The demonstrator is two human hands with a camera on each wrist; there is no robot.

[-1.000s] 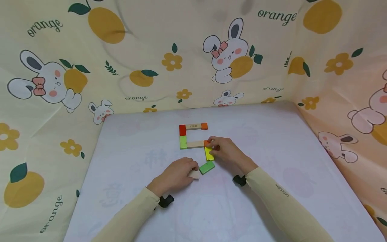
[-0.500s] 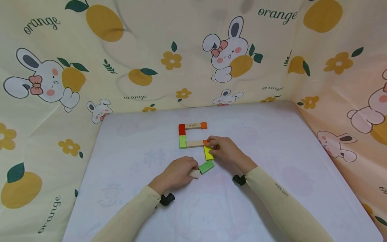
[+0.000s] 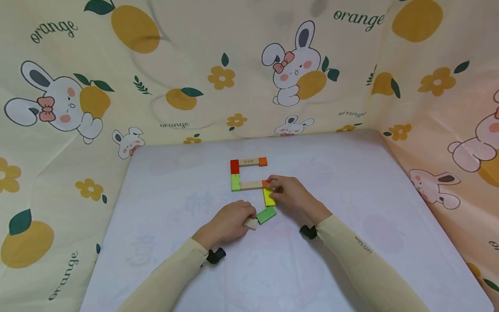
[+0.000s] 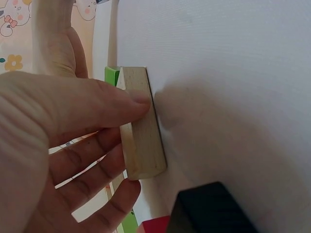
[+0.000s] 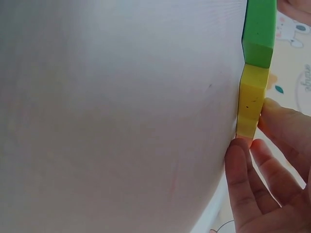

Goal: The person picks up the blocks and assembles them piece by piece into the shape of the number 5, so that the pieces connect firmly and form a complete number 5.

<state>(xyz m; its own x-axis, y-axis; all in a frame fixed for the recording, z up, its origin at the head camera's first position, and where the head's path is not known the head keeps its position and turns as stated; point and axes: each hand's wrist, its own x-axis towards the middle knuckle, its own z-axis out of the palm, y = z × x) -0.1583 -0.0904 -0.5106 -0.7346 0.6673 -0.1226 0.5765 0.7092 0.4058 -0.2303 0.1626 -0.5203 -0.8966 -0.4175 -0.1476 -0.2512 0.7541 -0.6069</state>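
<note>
My left hand (image 3: pixel 229 220) pinches a plain wooden block (image 4: pixel 141 126) between thumb and fingers, low over the white surface. Its far end lies by the lower left end of a slanted green block (image 3: pixel 267 215); whether they touch is unclear. My right hand (image 3: pixel 292 193) holds a yellow block (image 5: pixel 250 97), thumb on the yellow, other fingertips at an orange block (image 3: pixel 265 184) beyond it, partly hidden. In the right wrist view, the green block meets the yellow block's near end.
The line of blocks continues through a wooden block (image 3: pixel 251 186), a light green block (image 3: pixel 235 182), a red block (image 3: pixel 234 167), a printed wooden block (image 3: pixel 248 162) and an orange end block (image 3: pixel 263 161). A patterned cloth (image 3: pixel 249 78) rises behind the white table (image 3: pixel 331 164).
Both hands keep their places on the blocks, with only a very slight shift of the left hand. The head view has tilted a little.
</note>
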